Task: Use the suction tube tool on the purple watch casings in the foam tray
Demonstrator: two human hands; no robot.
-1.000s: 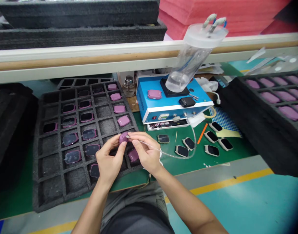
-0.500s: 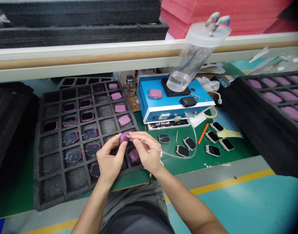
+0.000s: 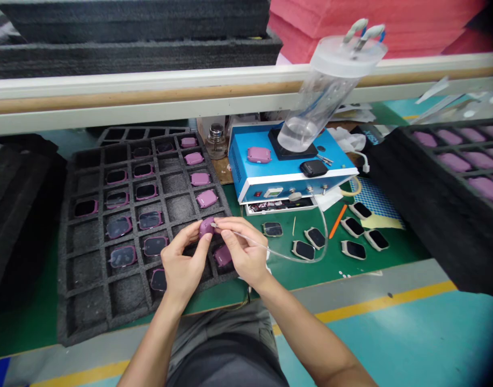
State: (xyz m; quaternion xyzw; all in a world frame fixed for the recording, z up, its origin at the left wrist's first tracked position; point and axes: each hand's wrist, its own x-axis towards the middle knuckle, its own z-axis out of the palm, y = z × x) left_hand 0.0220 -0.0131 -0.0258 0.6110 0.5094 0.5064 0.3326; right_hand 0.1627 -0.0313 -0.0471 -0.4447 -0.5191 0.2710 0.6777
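Observation:
Between thumb and fingers, my left hand (image 3: 187, 258) grips a purple watch case (image 3: 207, 227) over the foam tray. My right hand (image 3: 246, 250) is closed around the end of a clear thin tube (image 3: 287, 257), its small metal tip (image 3: 215, 225) at the right side of the case. Whether the tip touches or enters the case I cannot tell. The tube loops back to the front of a blue box machine (image 3: 246, 161). Beneath my hands lies a black foam tray (image 3: 109, 301) holding several purple watches (image 3: 154, 246); one purple case (image 3: 222, 255) sits partly behind my right hand.
A clear cylinder (image 3: 314, 107), a purple case (image 3: 259, 155) and a black watch (image 3: 313, 168) are on the machine. Several light-framed watches (image 3: 353, 249) and an orange stick (image 3: 337, 221) lie right on the green table. Another foam tray (image 3: 419, 215) stands far right; a shelf beam (image 3: 150, 99) crosses behind.
The view has shifted very slightly. Both hands keep the same hold on the watch case and the tube, with no clear movement between them.

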